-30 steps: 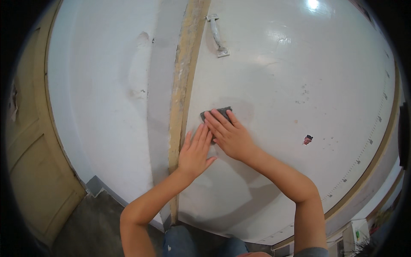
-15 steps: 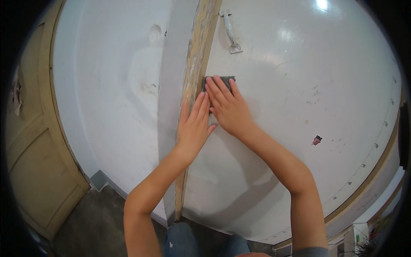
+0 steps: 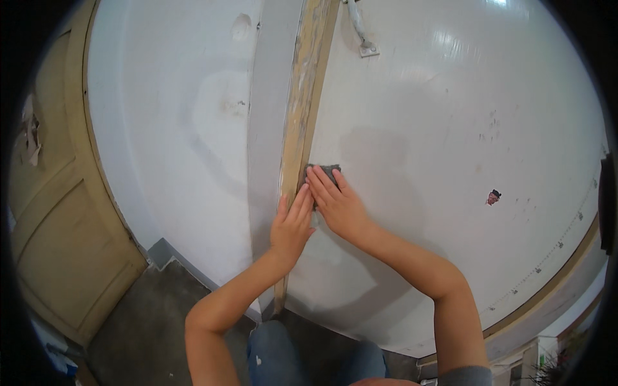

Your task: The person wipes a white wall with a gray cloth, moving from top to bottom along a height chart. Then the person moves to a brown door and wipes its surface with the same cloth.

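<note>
My right hand (image 3: 342, 209) lies flat over a rough dark grey scouring pad (image 3: 331, 170), pressing it against the white door panel (image 3: 412, 154). The pad sits beside the door's worn wooden edge strip (image 3: 301, 122), and its upper edge shows past my fingers. My left hand (image 3: 291, 228) rests with stretched fingers along that strip, fingertips meeting those of the right hand. Whether the left fingers also bear on the pad is hidden.
A pale metal door handle (image 3: 362, 29) stands above my hands. To the right a small dark sticker (image 3: 494, 197) marks the panel. White wall (image 3: 187, 141) and a yellowish panelled door (image 3: 48, 238) are at left, dark floor (image 3: 145, 315) below. My knees (image 3: 273, 354) show near the door's foot.
Both hands and the scouring pad have slid down along the wooden strip, farther from the handle. The view has also tilted slightly downward.
</note>
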Action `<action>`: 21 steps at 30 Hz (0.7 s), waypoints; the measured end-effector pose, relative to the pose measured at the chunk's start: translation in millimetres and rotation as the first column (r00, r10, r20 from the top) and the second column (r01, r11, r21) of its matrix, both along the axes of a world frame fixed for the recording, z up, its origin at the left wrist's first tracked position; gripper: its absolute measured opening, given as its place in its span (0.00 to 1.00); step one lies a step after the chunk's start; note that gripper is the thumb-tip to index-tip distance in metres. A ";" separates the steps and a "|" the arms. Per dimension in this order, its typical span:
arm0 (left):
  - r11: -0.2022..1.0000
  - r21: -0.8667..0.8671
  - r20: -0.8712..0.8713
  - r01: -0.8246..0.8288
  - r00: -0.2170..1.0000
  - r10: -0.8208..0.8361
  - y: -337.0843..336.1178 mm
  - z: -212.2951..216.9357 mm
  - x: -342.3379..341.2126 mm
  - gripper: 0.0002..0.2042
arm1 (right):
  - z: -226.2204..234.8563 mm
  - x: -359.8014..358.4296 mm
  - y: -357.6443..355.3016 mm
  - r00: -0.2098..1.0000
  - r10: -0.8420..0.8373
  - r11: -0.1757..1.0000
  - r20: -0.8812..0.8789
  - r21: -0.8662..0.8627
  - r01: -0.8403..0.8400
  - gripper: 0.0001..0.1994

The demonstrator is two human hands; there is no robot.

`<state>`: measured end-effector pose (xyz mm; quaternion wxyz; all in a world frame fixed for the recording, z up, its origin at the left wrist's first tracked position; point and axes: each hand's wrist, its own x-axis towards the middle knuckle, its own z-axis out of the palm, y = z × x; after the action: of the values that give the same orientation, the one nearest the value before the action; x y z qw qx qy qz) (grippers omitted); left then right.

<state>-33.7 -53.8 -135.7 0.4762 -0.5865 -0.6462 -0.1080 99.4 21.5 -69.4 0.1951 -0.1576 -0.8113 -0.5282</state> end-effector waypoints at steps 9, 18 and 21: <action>0.959 0.031 0.144 0.283 0.948 -0.284 -11.9 63.1 10.7 0.38 | 66.3 26.2 -0.8 0.993 0.108 0.993 -0.051 -0.035 -0.110 0.24; 0.841 0.098 0.297 0.531 0.791 -0.535 2.6 93.4 40.7 0.33 | 84.0 61.8 -9.3 0.993 0.025 1.000 -0.117 0.000 -0.025 0.25; 0.837 0.092 0.269 0.540 0.796 -0.543 2.5 56.5 38.7 0.35 | 58.0 66.9 -12.4 0.999 0.001 0.999 -0.043 -0.039 -0.003 0.26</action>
<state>4.9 -51.3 -79.2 0.3306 -0.7225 -0.5123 -0.3258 166.3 9.0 -11.4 0.2098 -0.1718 -0.8172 -0.5085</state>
